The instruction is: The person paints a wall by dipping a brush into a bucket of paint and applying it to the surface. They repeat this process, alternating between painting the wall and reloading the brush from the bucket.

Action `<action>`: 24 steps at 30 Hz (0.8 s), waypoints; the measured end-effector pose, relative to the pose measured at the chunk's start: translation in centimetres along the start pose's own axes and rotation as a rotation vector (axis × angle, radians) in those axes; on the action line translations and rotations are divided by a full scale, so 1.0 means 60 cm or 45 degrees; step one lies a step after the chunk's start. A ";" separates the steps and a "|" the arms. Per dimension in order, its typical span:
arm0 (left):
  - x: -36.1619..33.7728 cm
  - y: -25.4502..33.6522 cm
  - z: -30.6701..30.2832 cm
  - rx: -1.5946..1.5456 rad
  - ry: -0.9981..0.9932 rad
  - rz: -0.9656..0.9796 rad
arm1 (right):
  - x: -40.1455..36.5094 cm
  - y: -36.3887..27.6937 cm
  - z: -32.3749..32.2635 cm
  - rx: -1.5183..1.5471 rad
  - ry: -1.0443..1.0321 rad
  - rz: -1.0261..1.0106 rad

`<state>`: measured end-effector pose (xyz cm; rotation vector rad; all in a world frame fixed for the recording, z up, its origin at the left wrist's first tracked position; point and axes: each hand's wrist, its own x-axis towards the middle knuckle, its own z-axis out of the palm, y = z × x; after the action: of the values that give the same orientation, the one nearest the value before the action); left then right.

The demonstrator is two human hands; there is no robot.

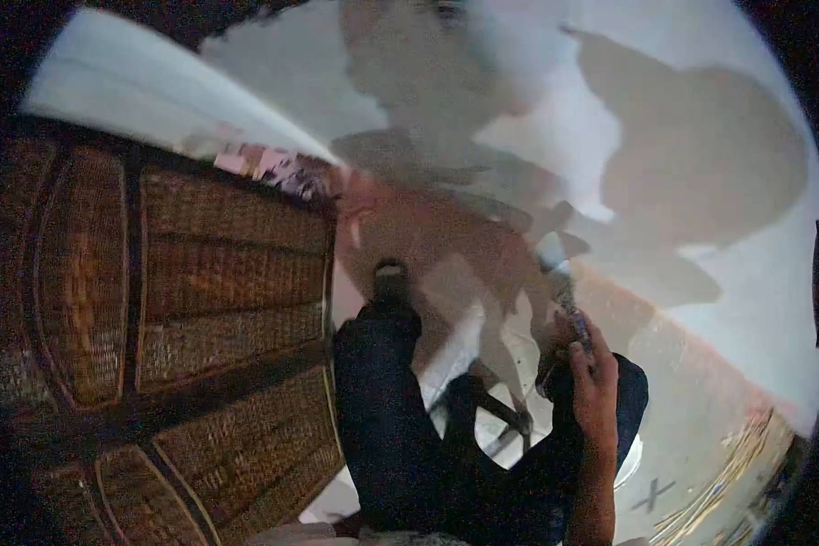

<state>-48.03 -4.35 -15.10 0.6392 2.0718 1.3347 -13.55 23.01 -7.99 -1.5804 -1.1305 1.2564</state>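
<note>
My right hand (pixel 595 374) is closed around the dark, speckled handle of what looks like a paintbrush (pixel 566 296). Its pale tip reaches up to the lower part of the wall, by a brownish-red band (pixel 482 232); blur hides whether it touches. Under my right forearm is my bent right leg in dark trousers (pixel 537 482). I cannot see my left hand.
A large wicker panel in a dark frame (pixel 227 255) stands along the left. Pale wall (pixel 746 273) with broad shadows curves ahead and right. Thin sticks or straw (pixel 728 482) lie at the lower right, near a dark X mark (pixel 652 496) on the floor.
</note>
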 end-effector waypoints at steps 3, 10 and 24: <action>-0.006 -0.001 0.010 -0.002 0.024 0.005 | -0.015 -0.001 0.002 0.200 0.005 0.070; 0.053 -0.019 -0.040 -0.081 -0.179 0.224 | -0.110 -0.026 0.034 0.429 0.176 -0.458; 0.282 0.020 0.000 -0.359 -0.648 0.867 | -0.461 0.269 -0.227 0.337 1.238 0.151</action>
<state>-59.96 7.41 -17.63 1.4586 1.2641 1.5618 -0.54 -8.75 -13.54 -1.7367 -0.2428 0.5146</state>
